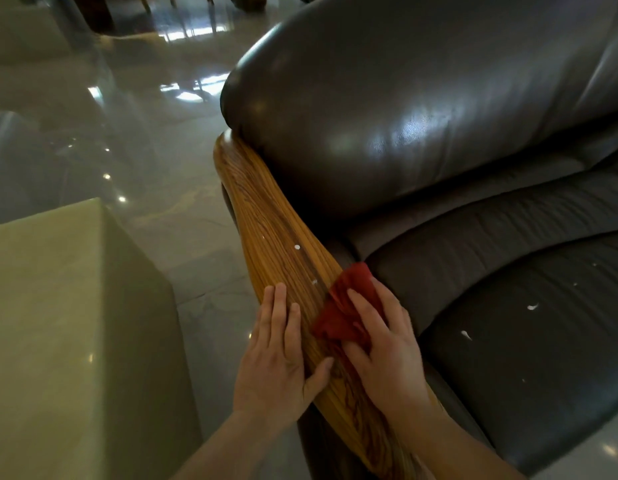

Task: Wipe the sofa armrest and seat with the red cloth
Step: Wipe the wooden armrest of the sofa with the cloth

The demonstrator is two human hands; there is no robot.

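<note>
A dark leather sofa fills the right side, with a striped wooden armrest (266,216) running from the upper middle down to the bottom. My right hand (387,348) presses the crumpled red cloth (345,306) onto the armrest's inner edge. My left hand (279,355) lies flat on the armrest's outer side, fingers spread, holding nothing. Small white spots (297,247) dot the wood beyond the cloth. The black seat cushion (542,358) at the right carries several white smears (466,335). A rounded back cushion (404,98) rises above it.
A pale stone side table (58,323) stands close to the left of the armrest, with a narrow strip of glossy tiled floor (183,202) between them. Dark furniture legs show at the far top.
</note>
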